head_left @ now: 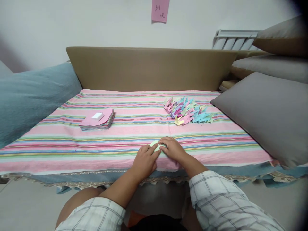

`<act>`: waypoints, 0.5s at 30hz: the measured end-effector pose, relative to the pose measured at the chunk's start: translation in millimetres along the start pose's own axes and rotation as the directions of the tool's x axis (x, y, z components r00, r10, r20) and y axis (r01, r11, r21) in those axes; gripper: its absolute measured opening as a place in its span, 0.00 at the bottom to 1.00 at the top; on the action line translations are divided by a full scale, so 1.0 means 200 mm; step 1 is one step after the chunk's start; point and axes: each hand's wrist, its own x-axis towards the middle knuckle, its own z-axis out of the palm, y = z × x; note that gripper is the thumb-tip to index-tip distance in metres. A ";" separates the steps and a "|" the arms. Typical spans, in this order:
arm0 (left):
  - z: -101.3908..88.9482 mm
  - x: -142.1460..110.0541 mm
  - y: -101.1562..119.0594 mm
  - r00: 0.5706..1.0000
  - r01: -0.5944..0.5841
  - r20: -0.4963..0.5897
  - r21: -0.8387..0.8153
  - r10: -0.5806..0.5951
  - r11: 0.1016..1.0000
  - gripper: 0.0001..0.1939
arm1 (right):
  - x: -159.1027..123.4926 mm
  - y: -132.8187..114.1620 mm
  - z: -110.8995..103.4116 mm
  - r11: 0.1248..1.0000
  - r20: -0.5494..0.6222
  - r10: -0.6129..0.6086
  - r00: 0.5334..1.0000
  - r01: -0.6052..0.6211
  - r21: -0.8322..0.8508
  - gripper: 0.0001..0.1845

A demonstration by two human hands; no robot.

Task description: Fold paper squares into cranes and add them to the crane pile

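A small piece of light green paper (154, 143) lies on the striped cloth near its front edge, partly hidden under my fingers. My left hand (146, 159) presses on its left and lower part with thumb and index finger, the other fingers bent beside it. From the right, my right hand (172, 148) grips the paper's edge between curled fingers and thumb. The two hands are close together, fingertips nearly meeting over the sheet. Farther back on the right sits a pile of folded paper cranes (186, 110) in pink, blue, purple, yellow and pale green.
On the left, a stack of coloured paper sheets (97, 123) carries a small white block (98, 116). The striped cloth (134, 128) covers the seat up to a brown backrest (149, 69). Grey cushions (269, 112) rise at right, a blue cushion (33, 99) at left.
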 end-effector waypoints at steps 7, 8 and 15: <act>-0.03 -0.02 -0.03 0.998 0.064 0.003 -0.037 -0.064 0.997 0.30 | 0.01 0.01 -0.01 0.999 0.044 0.045 0.998 -0.045 0.017 0.14; -0.03 -0.03 -0.03 0.997 0.081 -0.001 -0.043 -0.082 0.996 0.30 | 0.01 0.01 -0.01 0.999 0.046 0.046 0.998 -0.047 0.016 0.14; -0.06 -0.04 -0.07 0.986 0.162 -0.041 -0.036 -0.163 0.986 0.25 | 0.01 0.01 -0.01 0.998 0.055 0.055 0.997 -0.055 0.005 0.14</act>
